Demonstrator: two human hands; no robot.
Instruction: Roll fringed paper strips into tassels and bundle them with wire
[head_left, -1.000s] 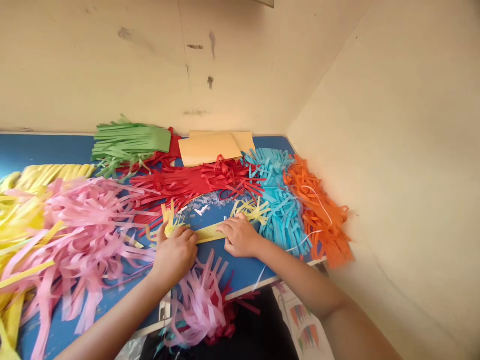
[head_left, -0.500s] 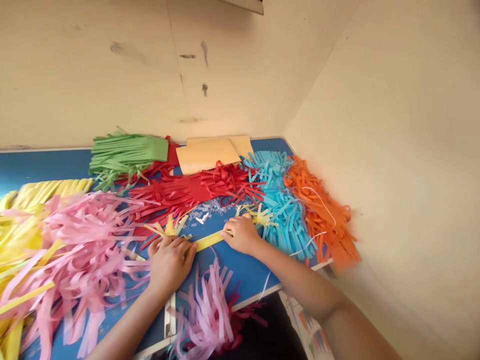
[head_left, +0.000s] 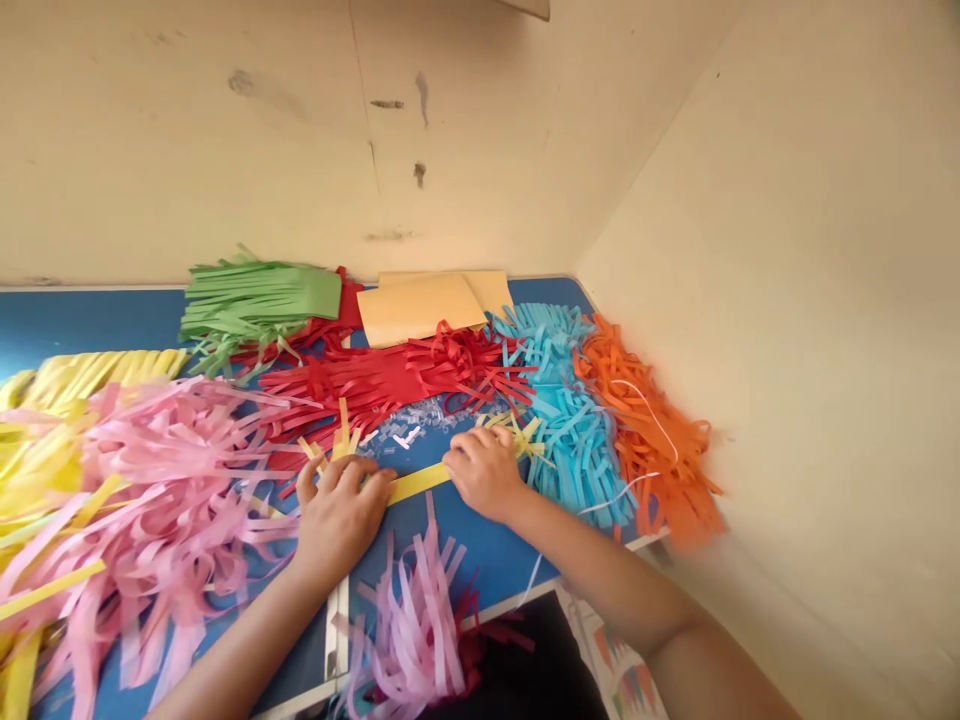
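A narrow yellow paper strip (head_left: 418,484) lies over the blue table between my two hands, with fringed yellow ends fanning out past them. My left hand (head_left: 343,510) is closed on the strip's left end, its fingers curled. At the right end, my right hand (head_left: 484,470) has its fingers bent round the strip, beside the yellow fringe (head_left: 529,437). Lilac fringed paper (head_left: 420,630) hangs at the table's front edge below the hands. Small paper scraps (head_left: 409,425) are scattered just beyond the strip.
Pink (head_left: 165,480) and yellow fringes (head_left: 45,460) cover the left of the blue table (head_left: 491,555). Behind lie green (head_left: 262,300) and red fringes (head_left: 382,378) and folded orange-yellow paper (head_left: 424,308). Blue (head_left: 566,430) and orange fringes (head_left: 652,430) lie rightward, against the wall (head_left: 810,300).
My right hand has turned flatter, its fingers now over the strip's end. My left hand has shifted slightly, and the yellow fringe beside it stands more upright. The view has moved a little.
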